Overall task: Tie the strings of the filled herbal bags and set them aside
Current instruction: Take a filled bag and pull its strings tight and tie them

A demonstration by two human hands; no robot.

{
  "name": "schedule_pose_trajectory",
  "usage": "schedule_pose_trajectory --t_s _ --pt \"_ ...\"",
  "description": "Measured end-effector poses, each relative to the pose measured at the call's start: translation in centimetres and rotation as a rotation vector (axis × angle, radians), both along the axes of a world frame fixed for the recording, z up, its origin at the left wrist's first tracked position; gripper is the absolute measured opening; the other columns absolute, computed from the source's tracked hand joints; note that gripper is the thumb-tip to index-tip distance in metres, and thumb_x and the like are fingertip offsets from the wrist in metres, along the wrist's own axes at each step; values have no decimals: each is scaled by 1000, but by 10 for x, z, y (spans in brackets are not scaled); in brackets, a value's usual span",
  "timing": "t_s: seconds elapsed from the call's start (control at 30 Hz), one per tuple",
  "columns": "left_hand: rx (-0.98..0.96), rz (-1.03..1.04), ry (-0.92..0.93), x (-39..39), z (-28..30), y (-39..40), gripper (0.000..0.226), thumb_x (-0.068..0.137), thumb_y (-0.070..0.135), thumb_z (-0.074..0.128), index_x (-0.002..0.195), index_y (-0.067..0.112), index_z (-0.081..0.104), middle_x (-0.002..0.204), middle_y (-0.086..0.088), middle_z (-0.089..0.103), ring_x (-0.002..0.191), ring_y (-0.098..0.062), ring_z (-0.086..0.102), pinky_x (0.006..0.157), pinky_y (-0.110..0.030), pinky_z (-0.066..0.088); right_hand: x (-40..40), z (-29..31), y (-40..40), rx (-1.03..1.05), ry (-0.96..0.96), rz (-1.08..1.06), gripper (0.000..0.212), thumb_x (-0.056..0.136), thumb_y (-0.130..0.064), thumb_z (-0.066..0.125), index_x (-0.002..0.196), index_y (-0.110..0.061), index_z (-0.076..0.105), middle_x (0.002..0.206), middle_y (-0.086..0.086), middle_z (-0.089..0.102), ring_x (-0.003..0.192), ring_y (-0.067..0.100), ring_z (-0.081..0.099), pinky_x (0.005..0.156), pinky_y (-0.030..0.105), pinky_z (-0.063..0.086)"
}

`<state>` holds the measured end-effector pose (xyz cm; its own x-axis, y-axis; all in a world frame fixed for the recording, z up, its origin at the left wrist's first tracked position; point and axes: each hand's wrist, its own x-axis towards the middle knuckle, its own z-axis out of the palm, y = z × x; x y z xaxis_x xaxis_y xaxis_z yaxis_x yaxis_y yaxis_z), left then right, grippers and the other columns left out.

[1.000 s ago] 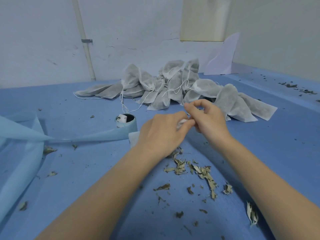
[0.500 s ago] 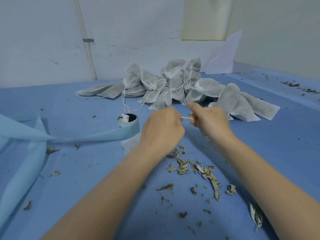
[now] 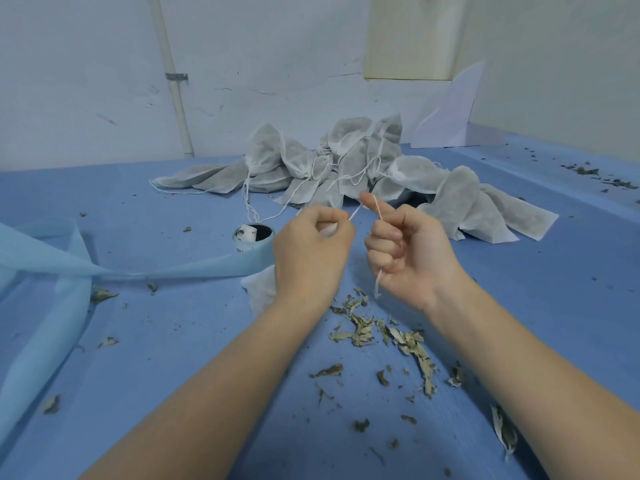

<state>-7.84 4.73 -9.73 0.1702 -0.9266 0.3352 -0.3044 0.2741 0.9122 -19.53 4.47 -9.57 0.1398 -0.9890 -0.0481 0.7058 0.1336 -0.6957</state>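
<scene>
A blue table (image 3: 519,306) fills the view, running back to a white wall (image 3: 86,81) on the far side and meeting a second wall at the far right corner, where a pale panel (image 3: 410,36) hangs and a white sheet (image 3: 450,116) leans. A white pipe (image 3: 175,81), clamped once, runs down the far wall to the table edge. A light blue strip (image 3: 41,271) of fabric crosses the left side and ends at a roll (image 3: 254,237) near centre. A pile (image 3: 346,168) of grey bags with loose white cords lies at the far centre, well apart from the hands. Bare table shows on the right and at the near left. Dried leaves (image 3: 381,334) are scattered between the forearms, with dark crumbs along the far right edge. The left hand (image 3: 311,251) is clenched round the neck of a white bag (image 3: 259,289), which hangs below the fist and is mostly hidden by the hand. The right hand (image 3: 408,251) is curled, its grip pinching the string (image 3: 355,212), which runs taut from the left fist up over the raised right forefinger; a loose end dangles below the right palm. The two hands are near each other, not touching.
</scene>
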Motion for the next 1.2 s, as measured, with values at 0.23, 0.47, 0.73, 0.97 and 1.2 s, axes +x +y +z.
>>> schedule_pose_trajectory --t_s 0.23,0.47,0.73,0.97,1.2 --pt "-86 27 -55 1 -5 6 9 84 21 62 77 22 68 64 22 64 76 5 56 64 -1 36 4 -2 5 -163 591 -10 49 87 -3 35 115 -31 66 51 -5 37 46 8 20 41 18 16" --pt "-81 12 -152 1 -7 4 19 92 27 56 91 17 72 84 10 71 84 -5 59 66 -12 33 7 4 11 -262 953 -101 49 88 -2 43 122 -30 65 53 -5 37 46 7 27 41 16 23" --pt "-5 25 -105 -2 -3 4 19 94 23 51 82 21 66 74 12 62 80 -11 56 68 -23 36 6 -2 6 -368 1164 -354 18 87 -9 57 84 -24 47 51 -9 44 49 7 37 56 21 31" --pt "64 -34 126 0 0 4 31 92 18 54 64 28 61 69 12 65 82 -16 64 78 -31 46 -9 -3 1 -329 1100 -194 11 90 -18 61 97 -9 63 50 -15 41 51 6 37 50 17 31" --pt "17 -59 84 1 0 7 30 90 21 57 62 30 62 64 14 64 75 -11 60 73 -25 44 -15 5 4 -373 1239 -233 19 90 -34 64 85 -18 75 43 -19 46 45 4 34 53 16 33"
